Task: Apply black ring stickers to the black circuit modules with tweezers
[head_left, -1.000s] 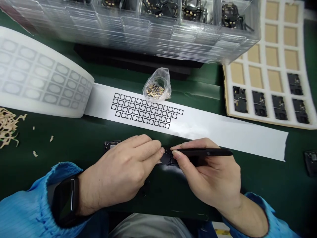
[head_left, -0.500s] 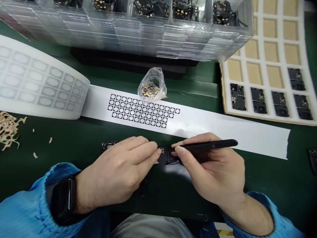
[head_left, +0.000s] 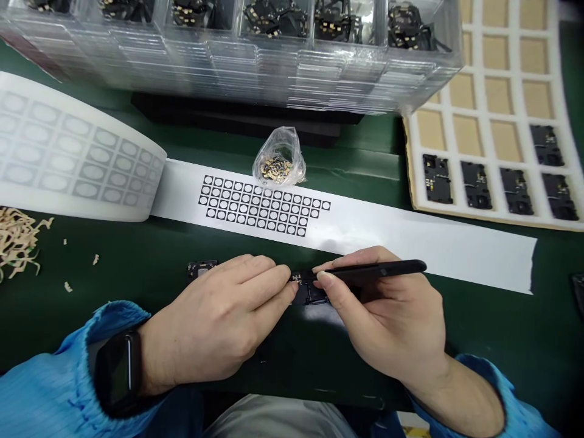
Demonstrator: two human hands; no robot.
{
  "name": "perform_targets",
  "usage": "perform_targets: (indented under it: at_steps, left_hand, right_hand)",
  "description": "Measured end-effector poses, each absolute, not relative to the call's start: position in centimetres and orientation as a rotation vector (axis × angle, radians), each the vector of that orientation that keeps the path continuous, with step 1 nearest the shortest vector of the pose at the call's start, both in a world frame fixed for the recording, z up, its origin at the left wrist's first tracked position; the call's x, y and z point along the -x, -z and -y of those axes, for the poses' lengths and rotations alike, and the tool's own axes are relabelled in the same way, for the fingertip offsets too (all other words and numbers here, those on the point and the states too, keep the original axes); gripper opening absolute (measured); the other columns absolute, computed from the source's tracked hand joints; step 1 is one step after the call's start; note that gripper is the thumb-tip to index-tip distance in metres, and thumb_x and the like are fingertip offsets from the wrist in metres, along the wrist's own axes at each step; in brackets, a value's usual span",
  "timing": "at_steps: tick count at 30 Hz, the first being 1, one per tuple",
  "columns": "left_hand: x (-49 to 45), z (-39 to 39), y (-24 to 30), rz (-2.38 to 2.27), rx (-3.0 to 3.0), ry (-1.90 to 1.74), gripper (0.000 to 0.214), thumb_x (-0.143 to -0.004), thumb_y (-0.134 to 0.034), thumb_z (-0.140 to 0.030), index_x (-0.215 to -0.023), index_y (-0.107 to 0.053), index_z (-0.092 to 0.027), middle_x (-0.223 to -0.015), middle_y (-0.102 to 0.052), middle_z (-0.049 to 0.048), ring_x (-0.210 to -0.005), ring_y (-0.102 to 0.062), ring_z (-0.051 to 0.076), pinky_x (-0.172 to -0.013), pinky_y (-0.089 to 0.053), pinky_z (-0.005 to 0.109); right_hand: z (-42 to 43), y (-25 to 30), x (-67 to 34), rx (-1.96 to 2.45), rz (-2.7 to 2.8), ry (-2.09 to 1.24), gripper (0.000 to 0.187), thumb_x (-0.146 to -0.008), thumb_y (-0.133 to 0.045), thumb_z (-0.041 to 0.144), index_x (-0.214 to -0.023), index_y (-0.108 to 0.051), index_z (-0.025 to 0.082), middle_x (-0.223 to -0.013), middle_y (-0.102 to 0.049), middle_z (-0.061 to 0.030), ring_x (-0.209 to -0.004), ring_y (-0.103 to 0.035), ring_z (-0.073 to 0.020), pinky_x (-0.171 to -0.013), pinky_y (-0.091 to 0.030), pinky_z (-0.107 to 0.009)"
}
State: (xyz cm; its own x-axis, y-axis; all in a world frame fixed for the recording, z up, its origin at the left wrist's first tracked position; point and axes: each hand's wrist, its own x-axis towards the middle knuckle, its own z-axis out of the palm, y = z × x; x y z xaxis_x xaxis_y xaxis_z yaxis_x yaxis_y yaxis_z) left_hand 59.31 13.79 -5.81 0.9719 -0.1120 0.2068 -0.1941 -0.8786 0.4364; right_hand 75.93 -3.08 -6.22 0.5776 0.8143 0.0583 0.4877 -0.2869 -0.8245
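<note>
A small black electronic module [head_left: 305, 295] lies low over the bench, with my left hand [head_left: 223, 316] closed on its left end. My left fingers hide much of it. Black tweezers [head_left: 387, 268] rest in a pinch of my right hand [head_left: 396, 322], between thumb and fingers. Their tips point left over the module, close to my left fingertips; whether they grip anything is too small to see. Left of the held part, a second module [head_left: 201, 268] shows partly from behind my left hand.
A white strip of black-ringed stickers [head_left: 365, 225] crosses the bench, curling up at left. On its far edge stands a clear bag of tiny parts [head_left: 278, 164]. Stacked clear trays [head_left: 228, 67] are behind; a foam tray [head_left: 497, 210] holds modules at right. Paper scraps [head_left: 20, 240] lie left.
My right hand and the tweezers have shifted slightly left, bringing the tips nearer my left fingertips. My left hand stays on the module.
</note>
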Motion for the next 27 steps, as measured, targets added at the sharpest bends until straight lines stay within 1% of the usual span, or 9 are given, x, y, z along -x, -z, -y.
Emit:
perform_targets:
  at_steps: [4, 8, 13, 19, 22, 27]
  left_hand:
    - [-59.39, -13.84, 5.88, 0.203, -2.629, -0.242, 0.031, -0.102, -0.045, -0.005, -0.123, -0.068, 0.0, -0.114, -0.071, 0.0202, -0.099, -0.065, 0.03, -0.075, -0.059, 0.043]
    - [-59.38, -13.9, 5.94, 0.179, -2.599, -0.232, 0.029, -0.1, -0.048, -0.004, -0.121, -0.069, -0.003, -0.114, -0.07, 0.0189, -0.098, -0.064, 0.029, -0.075, -0.058, 0.042]
    - [-59.29, -13.83, 5.9, 0.161, -2.604, -0.215, 0.03, -0.099, -0.047, -0.004, -0.12, -0.069, -0.004, -0.116, -0.071, 0.0183, -0.102, -0.064, 0.03, -0.075, -0.058, 0.042]
    - [-59.16, -13.79, 5.93, 0.154, -2.59, -0.165, 0.032, -0.1, -0.048, -0.004, -0.122, -0.07, -0.004, -0.12, -0.071, 0.0172, -0.103, -0.064, 0.029, -0.079, -0.059, 0.043]
    - [-59.11, -13.77, 5.89, 0.148, -2.59, -0.162, 0.032, -0.101, -0.045, -0.005, -0.119, -0.071, -0.004, -0.119, -0.071, 0.017, -0.102, -0.064, 0.029, -0.079, -0.06, 0.043]
    - [-59.19, -13.77, 5.6, 0.136, -2.572, -0.171, 0.033, -0.101, -0.042, -0.006, -0.113, -0.073, -0.004, -0.116, -0.072, 0.0162, -0.1, -0.065, 0.027, -0.077, -0.06, 0.04]
  right_hand:
    - [3.2, 6.21, -75.95, 1.946, 1.038, -0.491, 0.006, -0.091, -0.078, 0.021, -0.096, -0.074, 0.022, -0.089, -0.081, 0.0018, -0.074, -0.079, -0.0148, -0.064, -0.064, -0.02]
    - [3.46, 6.42, -75.9, 1.912, 1.065, -0.521, 0.011, -0.092, -0.079, 0.02, -0.101, -0.073, 0.024, -0.094, -0.081, 0.0038, -0.079, -0.079, -0.0124, -0.07, -0.064, -0.019]
    - [3.83, 6.67, -75.78, 1.887, 1.112, -0.548, 0.017, -0.091, -0.08, 0.018, -0.105, -0.073, 0.026, -0.097, -0.081, 0.0035, -0.085, -0.079, -0.014, -0.077, -0.064, -0.023]
    - [3.77, 6.55, -75.68, 1.93, 1.153, -0.512, 0.013, -0.093, -0.078, 0.021, -0.104, -0.074, 0.025, -0.095, -0.081, 0.0025, -0.081, -0.079, -0.0145, -0.074, -0.065, -0.024]
    - [3.58, 6.56, -75.59, 1.942, 1.186, -0.47, 0.012, -0.093, -0.078, 0.021, -0.103, -0.074, 0.026, -0.095, -0.081, 0.0027, -0.08, -0.079, -0.0145, -0.073, -0.065, -0.024]
    - [3.46, 6.61, -75.37, 1.93, 1.197, -0.464, 0.017, -0.091, -0.08, 0.019, -0.104, -0.073, 0.025, -0.097, -0.081, 0.0038, -0.084, -0.078, -0.0122, -0.079, -0.064, -0.022]
